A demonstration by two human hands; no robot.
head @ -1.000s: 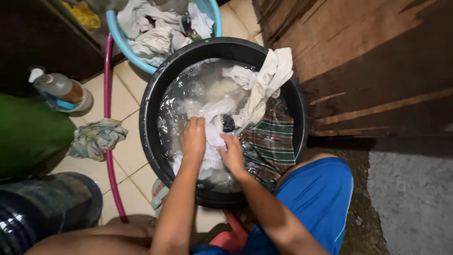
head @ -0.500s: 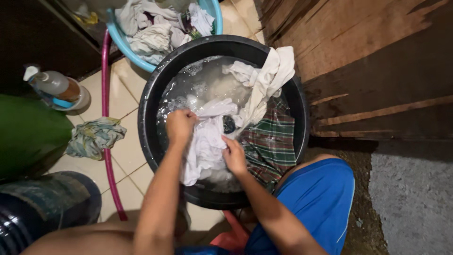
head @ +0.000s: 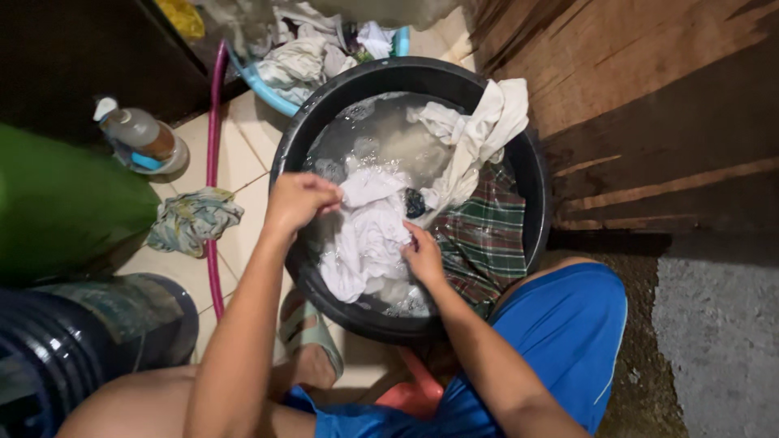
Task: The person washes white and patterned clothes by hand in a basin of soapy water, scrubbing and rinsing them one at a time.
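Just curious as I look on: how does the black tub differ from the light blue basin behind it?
The black tub is dark, shows whole and holds soapy water with soaking cloth; the light blue basin is pale, partly out of frame and piled with cloth, no water visible. Both hands work in the tub; none touches the basin. Both are round and stand on the tiled floor.

Cloth (head: 367, 235) in basin (head: 535, 203); bottle (head: 142, 139), rag (head: 193, 219) left.

I see bare arms and hands, no sleeves; bright blue shorts (head: 560, 341) at lower right, a greenish sandal (head: 312, 328) bottom centre.
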